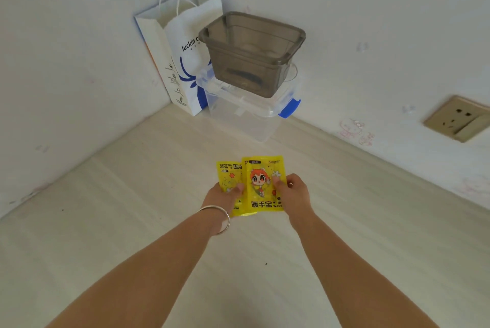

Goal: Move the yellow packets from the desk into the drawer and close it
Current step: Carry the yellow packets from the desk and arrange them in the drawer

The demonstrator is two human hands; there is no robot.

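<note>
Both arms stretched forward over worktop (132,195). My left hand (222,199) grip pinches one yellow packet (228,176); right hand (293,195) grip pinches overlapping packet (262,184).

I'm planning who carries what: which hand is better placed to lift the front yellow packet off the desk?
Probably the right hand: its thumb already pinches the front packet at its right edge. The left hand holds the overlapped packet beside it.

Soft even daylight, faint shadows, slightly hazy detail, wide-angle bending at the edges (walls bow outward), no glare
</note>
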